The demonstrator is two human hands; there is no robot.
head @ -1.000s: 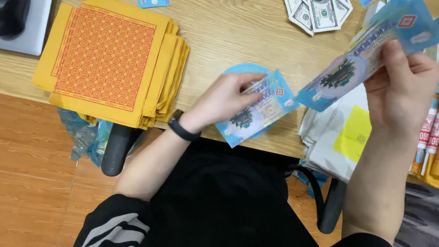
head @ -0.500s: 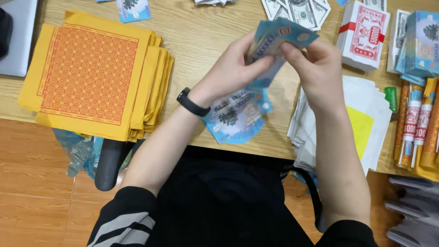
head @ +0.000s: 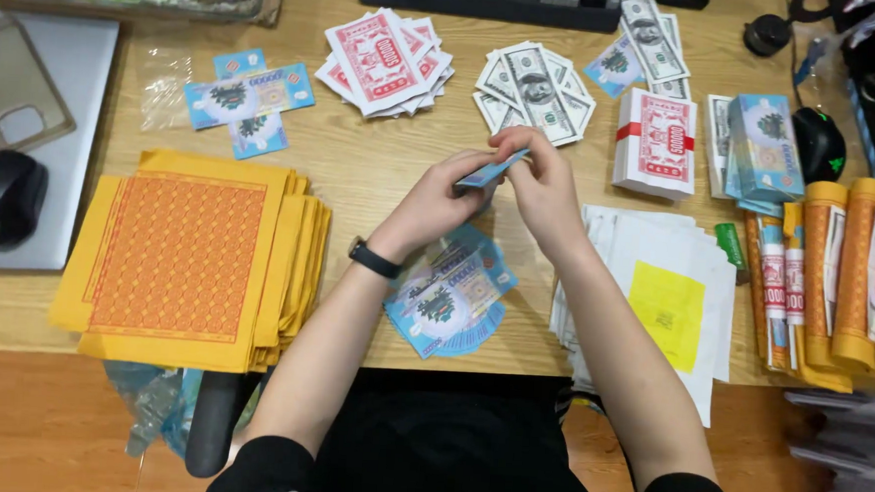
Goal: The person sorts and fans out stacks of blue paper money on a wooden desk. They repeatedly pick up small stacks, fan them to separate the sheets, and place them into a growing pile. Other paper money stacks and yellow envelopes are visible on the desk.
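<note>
Both my hands meet above the middle of the wooden desk (head: 381, 173). My left hand (head: 447, 199), with a black watch on its wrist, and my right hand (head: 541, 182) together pinch a thin stack of blue paper notes (head: 489, 172), seen edge-on. Below my hands a fanned pile of the same blue notes (head: 450, 302) lies near the desk's front edge.
A thick stack of orange-yellow paper sheets (head: 192, 258) lies at the left. Red notes (head: 382, 61), grey banknotes (head: 535, 91), a banded red bundle (head: 655, 140) and a blue bundle (head: 765, 148) sit farther back. White sheets (head: 655, 287), orange rolls (head: 846, 267), a black mouse (head: 1, 198).
My hands came together and moved forward over the desk. The blue notes once spread between them are now gathered into one stack. The view has tilted up, showing more of the desk.
</note>
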